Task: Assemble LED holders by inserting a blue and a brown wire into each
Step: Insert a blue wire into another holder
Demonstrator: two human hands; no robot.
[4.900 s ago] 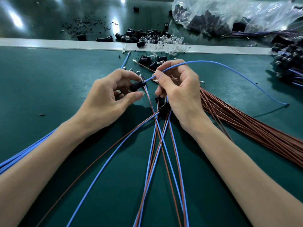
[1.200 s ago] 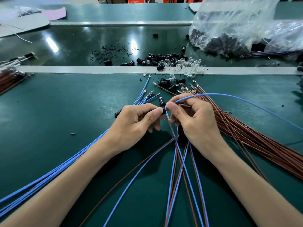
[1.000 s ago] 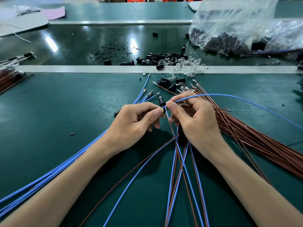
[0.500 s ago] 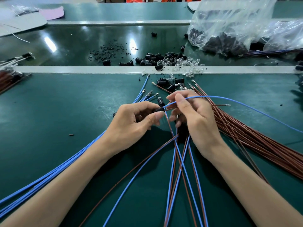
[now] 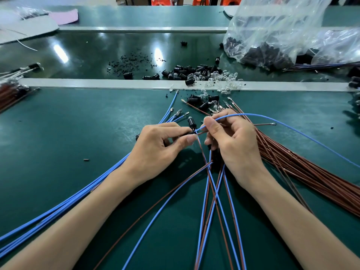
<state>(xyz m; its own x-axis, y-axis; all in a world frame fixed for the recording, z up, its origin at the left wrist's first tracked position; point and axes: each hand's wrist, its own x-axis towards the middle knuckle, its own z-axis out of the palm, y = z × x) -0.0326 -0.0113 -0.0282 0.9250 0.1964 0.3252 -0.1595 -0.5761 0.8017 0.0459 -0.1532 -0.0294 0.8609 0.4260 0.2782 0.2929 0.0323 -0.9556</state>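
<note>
contact between your thumbs has broken: a second ago your right hand [image 5: 233, 141] was pressed against your left hand [image 5: 157, 145] at the led holder [image 5: 188, 133]. now it has slid back a little along the blue wire [image 5: 272, 118] and pinches it just right of the holder. i'd judge the blue wire is seated, leaving the brown wire [image 5: 201, 133], whose end shows at the holder's mouth, to check or push home. the holder is a small black barrel, mostly hidden, clamped between your left thumb and forefinger over the middle of the bench [image 5: 78, 123]. the blue wire arches over your right fingers and trails away right, above the brown bundle [image 5: 302, 168].
</note>
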